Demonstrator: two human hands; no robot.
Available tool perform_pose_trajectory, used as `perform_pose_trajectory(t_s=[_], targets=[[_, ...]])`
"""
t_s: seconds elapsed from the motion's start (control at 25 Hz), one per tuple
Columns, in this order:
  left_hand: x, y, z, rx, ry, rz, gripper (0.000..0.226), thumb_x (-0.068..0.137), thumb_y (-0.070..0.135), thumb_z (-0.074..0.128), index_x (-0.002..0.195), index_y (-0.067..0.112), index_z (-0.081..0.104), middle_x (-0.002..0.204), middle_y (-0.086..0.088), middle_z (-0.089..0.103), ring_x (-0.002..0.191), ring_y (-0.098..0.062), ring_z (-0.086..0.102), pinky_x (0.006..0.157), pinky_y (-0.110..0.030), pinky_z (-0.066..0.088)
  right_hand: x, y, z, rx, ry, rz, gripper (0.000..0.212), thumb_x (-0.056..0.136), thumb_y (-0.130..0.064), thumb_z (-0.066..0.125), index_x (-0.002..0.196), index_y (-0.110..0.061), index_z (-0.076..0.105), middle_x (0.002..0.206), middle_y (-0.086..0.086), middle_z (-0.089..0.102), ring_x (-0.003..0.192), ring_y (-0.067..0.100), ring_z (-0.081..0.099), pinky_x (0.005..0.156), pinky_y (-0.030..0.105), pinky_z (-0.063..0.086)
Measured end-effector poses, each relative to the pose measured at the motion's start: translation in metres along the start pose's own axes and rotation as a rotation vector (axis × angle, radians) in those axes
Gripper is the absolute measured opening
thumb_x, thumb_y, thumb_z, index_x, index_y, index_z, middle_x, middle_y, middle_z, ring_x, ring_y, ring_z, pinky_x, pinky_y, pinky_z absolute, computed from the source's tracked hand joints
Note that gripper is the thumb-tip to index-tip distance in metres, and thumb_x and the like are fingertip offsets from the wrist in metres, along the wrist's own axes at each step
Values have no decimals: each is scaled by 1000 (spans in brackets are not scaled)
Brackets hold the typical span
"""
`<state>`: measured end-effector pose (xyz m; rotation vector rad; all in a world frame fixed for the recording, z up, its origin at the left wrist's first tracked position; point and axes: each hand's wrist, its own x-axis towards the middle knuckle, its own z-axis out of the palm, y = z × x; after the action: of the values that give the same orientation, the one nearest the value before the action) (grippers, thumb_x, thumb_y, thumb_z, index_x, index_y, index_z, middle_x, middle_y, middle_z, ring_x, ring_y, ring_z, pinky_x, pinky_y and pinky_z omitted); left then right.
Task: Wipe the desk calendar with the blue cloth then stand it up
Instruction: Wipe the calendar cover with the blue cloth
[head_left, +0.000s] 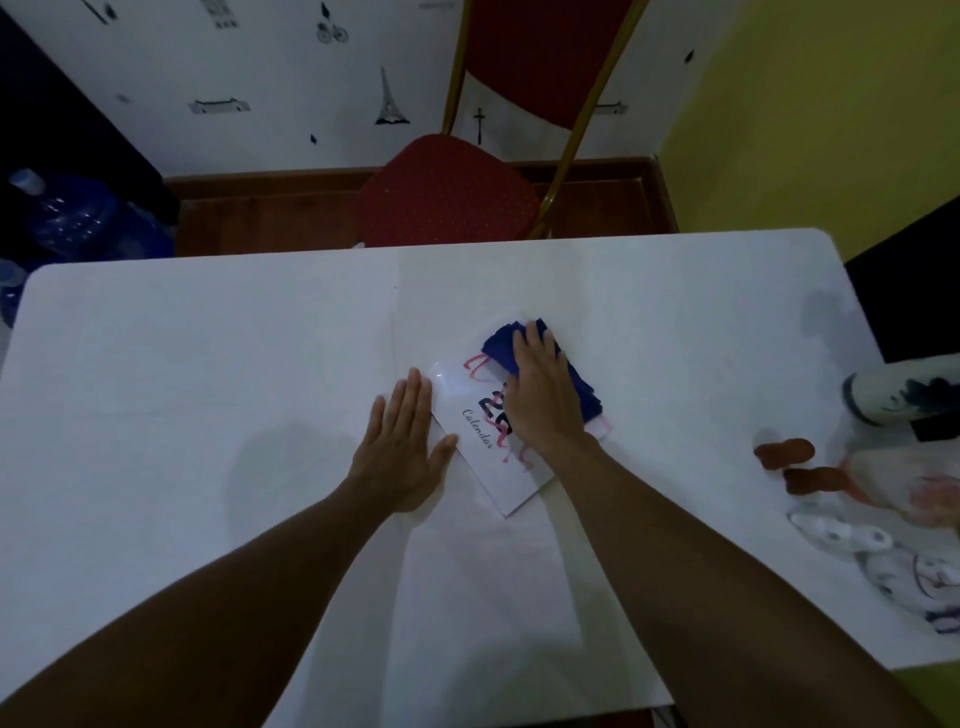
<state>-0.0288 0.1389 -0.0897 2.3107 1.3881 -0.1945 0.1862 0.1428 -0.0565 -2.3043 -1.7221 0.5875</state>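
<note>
White card desk calendar (485, 457) lies flat and skewed near the middle of the white tabletop (208, 364). Right hand (540, 387) presses the folded blue cloth (498, 345) flat-palmed onto its far end. Left hand (402, 441) is spread flat, empty, thumb on the calendar's left edge, steadying it.

Judgement: wiping step in hand; standing up not yet done. Next calls for strokes toward the near corner.

Open room left and front. Ceramic ornaments (883, 519) crowd the right edge.
</note>
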Motion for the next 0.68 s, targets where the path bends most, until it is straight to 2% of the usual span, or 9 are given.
perform_pose_trajectory(t_s=[0.08,0.2,0.4,0.68], targets=[[1,-2,2,-10,19,13,86,94,69,5,156,13,-16,164,-7,-23,151,-23,-19,122,-44,-6,10,-4,13,-102,-19,-57,64,105,-20,48,162,-11,22,172,7,13,158,33,10,127,52,14],[2,-3,3,-10,24,21,84,95,67,7,156,13,-15,164,-7,-21,151,-23,-19,122,-44,-7,14,-9,24,-141,-70,-145,65,107,-22,47,163,-12,17,173,6,11,159,30,7,127,54,9],[5,-4,3,2,-5,3,83,97,65,11,155,14,-18,163,-7,-25,149,-22,-24,121,-43,-10,6,-4,23,34,-161,-347,64,103,-3,49,162,-13,26,170,2,22,158,24,14,129,48,6],[5,-6,5,-32,-11,12,74,97,60,3,151,18,-25,161,-4,-29,149,-21,-26,122,-44,-10,-64,15,27,171,-169,-439,61,97,3,54,156,-11,42,164,0,38,156,20,24,129,42,9]])
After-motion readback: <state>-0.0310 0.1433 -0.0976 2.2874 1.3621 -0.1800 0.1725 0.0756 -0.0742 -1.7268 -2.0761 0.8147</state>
